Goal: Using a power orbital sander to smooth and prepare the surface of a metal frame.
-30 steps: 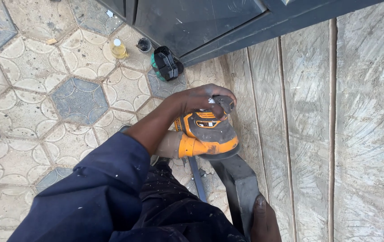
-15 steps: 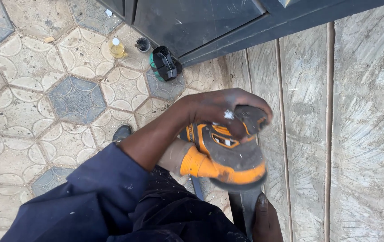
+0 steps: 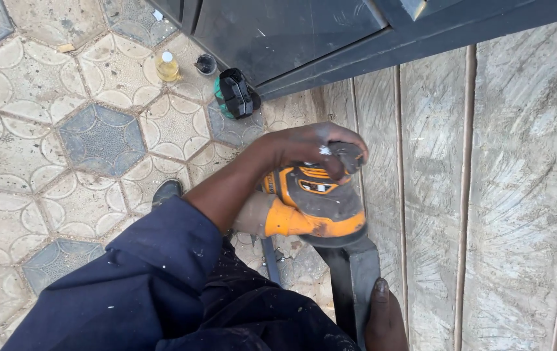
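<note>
while the right hand at the bottom edge clamps the near end of the dark metal bar, its fingers wrapped out of sight behind the bar so that only the thumb shows, the orange and black orbital sander sits back down on the bar's upper end. half a second ago the sander is lifted and tipped toward the camera, blurred, with its round pad clear of the bar; now the pad lies flat on the metal again, much as it does a second ago, so the sanding contact looks resumed after a brief lift. the left hand is closed over the top of the sander, fingers curled round its black head, the blue sleeve running back toward the camera. the sander's pale dust port points toward the sleeve. a dark shoe toe shows on the hexagonal paving just left of the forearm. to the right of the bar stands a scuffed, sanded panel with raised ribs, close beside the sander. farther off, near the foot of the dark metal door, lie a black and green battery pack, a small bottle of yellow liquid and a small dark cap; the whole view sits slightly shifted left against the earlier frames.
</note>
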